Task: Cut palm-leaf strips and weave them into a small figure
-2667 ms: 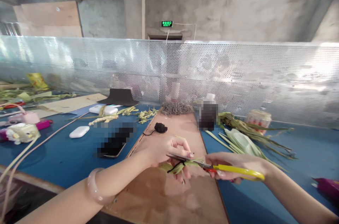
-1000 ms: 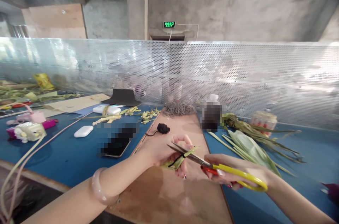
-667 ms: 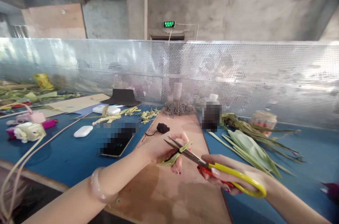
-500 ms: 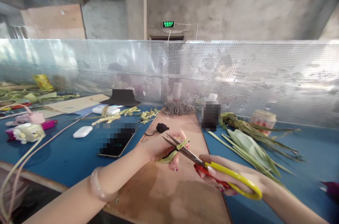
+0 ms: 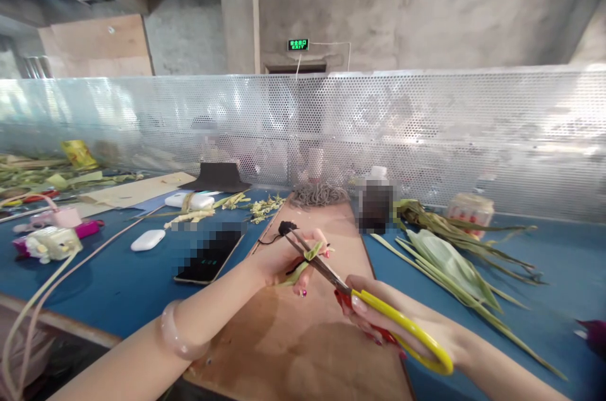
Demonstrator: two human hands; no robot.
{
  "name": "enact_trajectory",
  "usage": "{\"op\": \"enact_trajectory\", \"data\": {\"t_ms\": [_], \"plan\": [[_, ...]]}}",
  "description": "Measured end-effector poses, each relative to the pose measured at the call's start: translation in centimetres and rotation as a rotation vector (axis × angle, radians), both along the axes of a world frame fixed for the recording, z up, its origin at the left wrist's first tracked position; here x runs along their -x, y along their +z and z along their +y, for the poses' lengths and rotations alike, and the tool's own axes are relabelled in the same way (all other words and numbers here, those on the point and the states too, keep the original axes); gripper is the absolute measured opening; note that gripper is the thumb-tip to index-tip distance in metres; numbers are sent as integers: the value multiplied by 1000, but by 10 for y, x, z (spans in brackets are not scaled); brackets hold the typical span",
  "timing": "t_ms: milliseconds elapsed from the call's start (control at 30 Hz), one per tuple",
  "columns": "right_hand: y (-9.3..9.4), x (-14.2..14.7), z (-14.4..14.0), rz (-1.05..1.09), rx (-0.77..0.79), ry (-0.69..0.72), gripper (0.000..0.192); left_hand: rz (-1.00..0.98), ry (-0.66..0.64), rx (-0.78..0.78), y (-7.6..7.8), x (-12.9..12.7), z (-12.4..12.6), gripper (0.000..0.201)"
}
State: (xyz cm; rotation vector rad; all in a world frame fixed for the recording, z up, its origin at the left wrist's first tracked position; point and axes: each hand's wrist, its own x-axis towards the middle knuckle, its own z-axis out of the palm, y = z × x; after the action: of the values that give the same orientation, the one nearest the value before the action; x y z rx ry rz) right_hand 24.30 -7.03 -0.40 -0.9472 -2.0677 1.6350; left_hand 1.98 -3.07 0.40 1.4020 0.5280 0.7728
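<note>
My left hand [image 5: 284, 259] pinches a small piece of green leaf [image 5: 299, 271] bound with black thread, above the brown board. In my right hand [image 5: 374, 303] is a pair of scissors [image 5: 402, 322] with one yellow and one red handle loop. The blades point up and left, lying across the leaf piece beside my left fingers; they look nearly closed. A ball of black thread [image 5: 286, 228] rests on the board just behind my left hand. How the left fingers close round the leaf is partly hidden.
A brown board [image 5: 303, 350] runs down the middle of the blue table [image 5: 142, 287]. To the left lie a phone [image 5: 213, 256], a white case [image 5: 148, 240] and cables. Long green leaves [image 5: 440, 262] and a clear jar [image 5: 470, 211] are on the right. Grey cord [image 5: 319, 195] sits at the back.
The scissors and my right hand have moved a little left, and the blades have drawn closer together across the leaf piece. My left hand still holds the leaf.
</note>
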Motion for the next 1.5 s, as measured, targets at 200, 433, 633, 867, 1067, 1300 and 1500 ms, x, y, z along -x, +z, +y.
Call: {"op": "enact_trajectory", "data": {"t_ms": [200, 433, 633, 867, 1067, 1300, 1500], "plan": [[3, 1, -4, -44, -16, 3, 49, -15, -25, 6, -3, 3, 2, 20], [-1, -1, -1, -32, -7, -23, 54, -28, -90, 31, -4, 7, 5, 20], [-3, -3, 1, -17, -42, 34, 43, -45, -84, 36, -4, 5, 5, 21], [-2, 0, 1, -15, -12, 27, 44, -58, -65, 29, -4, 3, 4, 21], [1, 2, -2, -35, -17, -4, 48, -33, -61, 41, -7, 4, 7, 19], [1, 4, -5, -20, -14, -35, 50, -31, -55, 33, -5, 2, 5, 19], [6, 4, -6, -45, -8, -25, 49, -18, -34, 37, -4, 1, 4, 23]]}}
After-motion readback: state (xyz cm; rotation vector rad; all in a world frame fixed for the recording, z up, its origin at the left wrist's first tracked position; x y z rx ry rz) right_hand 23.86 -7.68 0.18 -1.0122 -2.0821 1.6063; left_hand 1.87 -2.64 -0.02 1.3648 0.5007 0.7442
